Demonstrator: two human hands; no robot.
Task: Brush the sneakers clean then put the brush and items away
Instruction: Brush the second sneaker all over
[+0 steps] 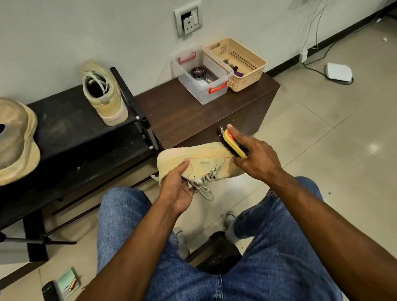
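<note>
Above the knees, the left hand (179,188) is gripping the light, soft sneaker (199,162) at its heel. The right hand's (253,155) fingers are clamping the stiff brush (235,143), bristles touching suede

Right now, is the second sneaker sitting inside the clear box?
No, the second sneaker stands on the black rack, apart from the clear box, which holds a polish tin.

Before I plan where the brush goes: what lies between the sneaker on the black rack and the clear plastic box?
In the head view, only the rack's black end posts and bare dark wooden cabinet top lie between that sneaker and the clear box.
</note>
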